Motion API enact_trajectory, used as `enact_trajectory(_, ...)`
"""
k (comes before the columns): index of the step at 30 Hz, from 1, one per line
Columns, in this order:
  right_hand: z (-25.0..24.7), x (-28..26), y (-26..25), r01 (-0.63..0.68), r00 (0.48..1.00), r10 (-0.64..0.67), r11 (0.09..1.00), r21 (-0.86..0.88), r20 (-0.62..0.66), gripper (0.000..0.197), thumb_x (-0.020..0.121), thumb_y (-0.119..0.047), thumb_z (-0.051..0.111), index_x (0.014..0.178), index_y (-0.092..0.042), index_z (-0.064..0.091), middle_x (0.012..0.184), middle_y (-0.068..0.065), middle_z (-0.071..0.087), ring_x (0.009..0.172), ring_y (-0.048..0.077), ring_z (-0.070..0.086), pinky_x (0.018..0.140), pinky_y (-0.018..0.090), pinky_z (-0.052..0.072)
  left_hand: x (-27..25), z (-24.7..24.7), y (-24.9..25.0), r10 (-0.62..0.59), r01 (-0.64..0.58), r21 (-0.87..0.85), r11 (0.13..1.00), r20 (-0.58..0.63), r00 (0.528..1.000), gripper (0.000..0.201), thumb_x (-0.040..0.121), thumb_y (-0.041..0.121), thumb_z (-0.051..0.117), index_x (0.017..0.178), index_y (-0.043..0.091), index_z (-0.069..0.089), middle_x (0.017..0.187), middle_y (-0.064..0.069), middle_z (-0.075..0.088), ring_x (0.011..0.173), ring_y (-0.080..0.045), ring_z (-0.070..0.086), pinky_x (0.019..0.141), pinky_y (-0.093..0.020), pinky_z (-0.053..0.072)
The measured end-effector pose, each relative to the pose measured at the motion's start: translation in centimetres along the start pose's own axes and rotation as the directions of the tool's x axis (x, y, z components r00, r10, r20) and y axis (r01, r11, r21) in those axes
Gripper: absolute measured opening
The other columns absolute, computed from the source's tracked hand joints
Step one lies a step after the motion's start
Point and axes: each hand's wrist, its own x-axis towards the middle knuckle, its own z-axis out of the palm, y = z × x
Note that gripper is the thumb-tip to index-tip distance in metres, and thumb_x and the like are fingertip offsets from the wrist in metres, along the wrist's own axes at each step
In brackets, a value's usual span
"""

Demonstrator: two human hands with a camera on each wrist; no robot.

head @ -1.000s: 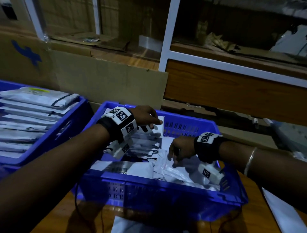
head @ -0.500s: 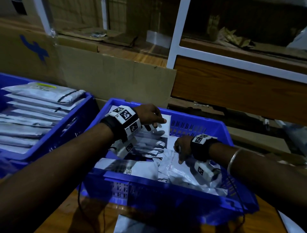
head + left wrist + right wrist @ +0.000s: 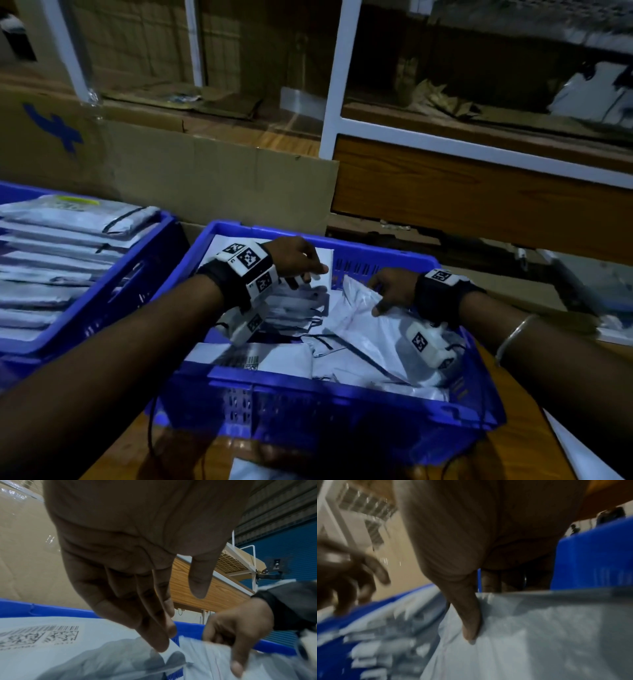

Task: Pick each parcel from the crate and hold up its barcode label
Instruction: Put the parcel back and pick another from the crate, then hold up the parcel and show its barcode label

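A blue crate (image 3: pixel 342 387) in front of me holds several white and grey poly parcels. My right hand (image 3: pixel 383 294) grips the top edge of a crumpled white parcel (image 3: pixel 370 329) in the crate's right half. Its thumb (image 3: pixel 471 628) presses the front face of that parcel (image 3: pixel 539 635), and the fingers curl behind the edge. My left hand (image 3: pixel 305 270) hovers over the upright parcels at the back. Its straight fingers (image 3: pixel 154 635) touch the top corner of a parcel with a barcode label (image 3: pixel 39 634), the thumb held apart. Another labelled parcel (image 3: pixel 246 359) lies flat at the front.
A second blue crate (image 3: pixel 144 260) stacked with parcels stands at the left. A cardboard sheet (image 3: pixel 222 181) leans behind both crates, beside a wooden panel (image 3: pixel 479 205) in a white frame. White paper (image 3: pixel 575 455) lies on the wooden table (image 3: pixel 513 442) at the right.
My right hand has risen and moved toward the back of the crate, pulling the white parcel's edge up with it. My left hand stays over the upright parcels.
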Motion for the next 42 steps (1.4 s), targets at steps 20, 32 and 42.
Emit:
enact_trajectory(20, -4.7, -10.4, -5.0, 0.218, 0.781, -0.319, 0.945, -0.244, -0.537, 0.022, 0.088, -0.021, 0.068, 0.109, -0.018, 0.073, 0.105, 0.002, 0.064, 0.093, 0.023, 0.061, 0.069, 0.03, 0.043, -1.8, 1.4, 5.0, -0.058, 0.043, -0.563, 0.825, -0.009, 0.998, 0.022, 0.096, 0.022, 0.055, 0.096, 0.0, 0.053, 0.065, -0.022, 0.063, 0.044, -0.024, 0.063, 0.039, -0.022, 0.048)
enact_trajectory(32, -2.2, -9.9, -2.1, 0.42, 0.718, -0.328, 0.908, 0.005, -0.614, 0.046, 0.072, -0.038, 0.085, 0.108, -0.013, 0.073, 0.106, 0.004, 0.068, 0.095, 0.016, 0.06, 0.075, 0.027, 0.048, -1.9, 2.2, 4.2, -0.117, -0.014, -0.488, 0.873, -0.235, 0.965, 0.032, 0.083, -0.005, 0.07, 0.106, 0.003, 0.05, 0.086, -0.028, 0.057, 0.071, -0.027, 0.055, 0.063, -0.037, 0.045)
enact_trajectory(42, -2.1, -6.4, 1.4, 0.378, 0.736, -0.206, 0.916, 0.138, -0.645, 0.058, 0.077, -0.04, 0.081, 0.128, -0.019, 0.063, 0.129, -0.002, 0.063, 0.119, 0.016, 0.056, 0.095, 0.025, 0.042, -3.7, 3.3, 2.5, 0.057, -0.198, -0.333, 0.922, -0.389, 0.919, 0.052, 0.081, -0.005, 0.07, 0.123, 0.022, 0.055, 0.09, -0.007, 0.069, 0.069, -0.016, 0.066, 0.053, -0.024, 0.054)
